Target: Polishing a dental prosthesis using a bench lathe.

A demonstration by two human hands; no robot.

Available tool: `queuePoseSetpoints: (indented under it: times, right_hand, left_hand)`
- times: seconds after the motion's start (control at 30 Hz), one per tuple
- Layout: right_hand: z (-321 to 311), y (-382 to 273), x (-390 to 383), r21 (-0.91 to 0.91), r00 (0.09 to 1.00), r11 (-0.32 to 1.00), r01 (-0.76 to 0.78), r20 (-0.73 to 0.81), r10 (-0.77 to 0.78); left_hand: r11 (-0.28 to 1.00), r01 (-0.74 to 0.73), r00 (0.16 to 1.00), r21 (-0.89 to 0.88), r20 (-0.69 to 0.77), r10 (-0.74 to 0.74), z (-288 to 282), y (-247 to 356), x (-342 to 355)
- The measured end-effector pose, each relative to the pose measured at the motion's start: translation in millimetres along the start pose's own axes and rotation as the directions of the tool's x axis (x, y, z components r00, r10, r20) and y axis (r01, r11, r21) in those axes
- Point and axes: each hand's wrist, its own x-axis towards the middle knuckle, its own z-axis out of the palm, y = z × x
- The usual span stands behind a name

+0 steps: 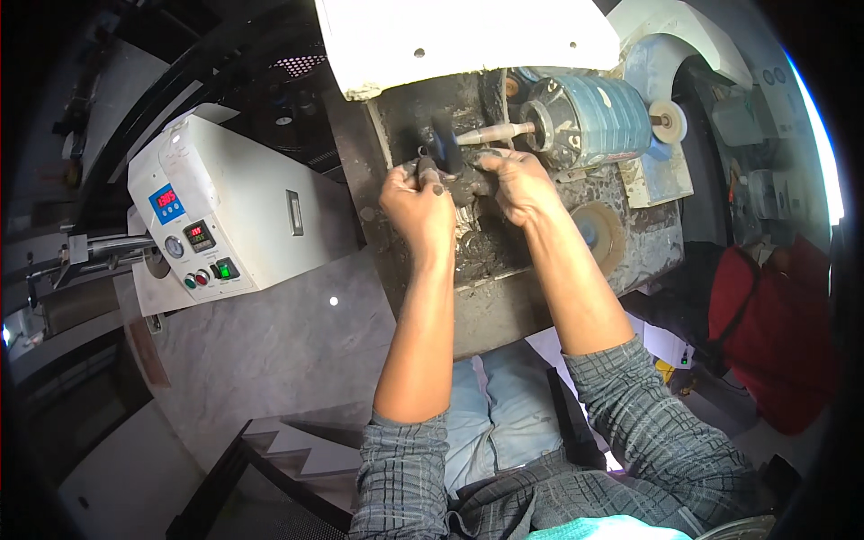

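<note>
A dark buffing wheel (446, 148), blurred, sits at the end of a tapered spindle (495, 134) that sticks out of a blue, dirt-caked motor (598, 117). To the left of the wheel, my left hand (419, 205) is closed in a pinch, its fingertips blackened. A small ring-shaped piece (423, 151) shows at those fingertips, too small to make out well. On the wheel's right side, under the spindle, my right hand (522, 184) has its thumb and fingers pressed together. What these fingers hold, if anything, is hidden.
A white hood (468, 40) overhangs the grimy work tray (477, 256). A pale wheel (668, 122) is on the motor's far end, and a round worn disc (596, 236) lies below it. At left stands a white control box (243, 207); a red cloth (765, 333) hangs at right.
</note>
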Motion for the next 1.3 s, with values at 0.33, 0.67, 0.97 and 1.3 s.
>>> queuePoseSetpoints:
  times: [0.33,0.67,0.97,1.3]
  right_hand:
    - [12.1,4.8,-18.4,0.086,0.996,0.995,0.045,-0.084,-0.038]
    - [2.9,5.2,-1.9,0.055,0.994,0.998,0.041,-0.100,-0.035]
    - [16.1,-5.7,-18.6,-0.084,0.986,0.996,0.031,-0.161,-0.044]
    - [5.5,12.1,-12.7,0.024,0.988,0.988,0.149,-0.045,-0.148]
  left_hand:
    - [0.988,-0.063,0.992,0.144,0.121,0.045,-9.2,5.3,9.4]
    - [0.992,-0.007,0.999,0.129,0.053,0.000,-0.7,-1.3,11.4]
    - [0.998,0.016,0.998,0.060,0.053,-0.019,-2.6,0.5,9.6]
    - [0.952,-0.249,0.964,0.178,0.138,0.226,-6.8,-4.9,4.5]
